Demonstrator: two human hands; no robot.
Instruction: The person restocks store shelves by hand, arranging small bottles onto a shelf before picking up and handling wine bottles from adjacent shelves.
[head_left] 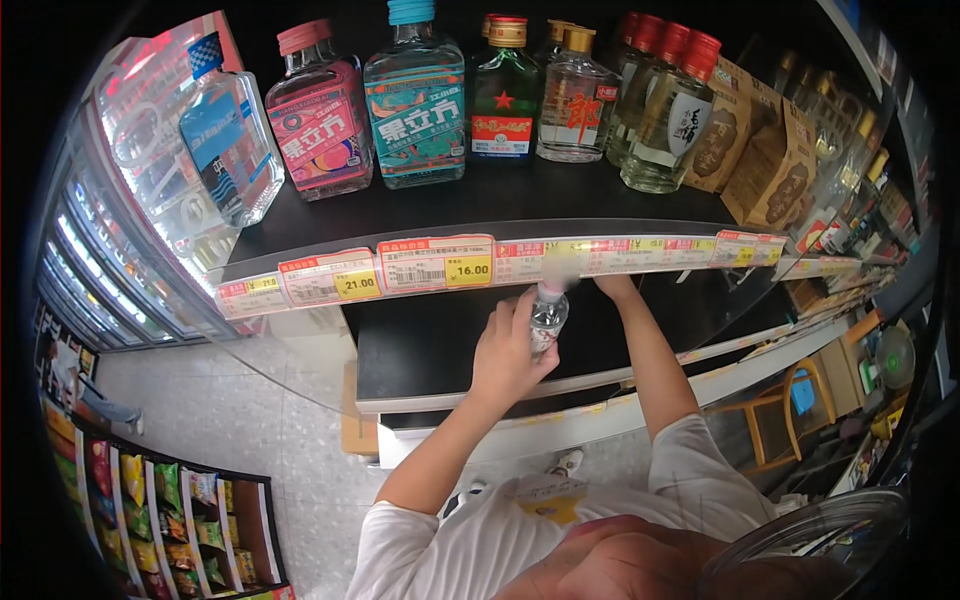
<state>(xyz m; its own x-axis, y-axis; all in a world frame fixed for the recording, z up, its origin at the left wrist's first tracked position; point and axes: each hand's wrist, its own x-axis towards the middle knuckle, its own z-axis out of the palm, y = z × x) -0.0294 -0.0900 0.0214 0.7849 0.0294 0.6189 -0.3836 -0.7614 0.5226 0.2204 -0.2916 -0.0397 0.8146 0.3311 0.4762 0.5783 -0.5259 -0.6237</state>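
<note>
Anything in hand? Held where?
Left hand: small clear bottle, gripped around its body, below the cap. Right hand: mostly hidden by the upper shelf, so can't tell whether it holds anything.

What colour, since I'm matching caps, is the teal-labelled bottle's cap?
The cap is bright light blue, best seen in the head view.

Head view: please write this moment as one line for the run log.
left grip: around small clear bottle | right grip: partly hidden behind price strip | upper shelf: several bottles standing
</note>
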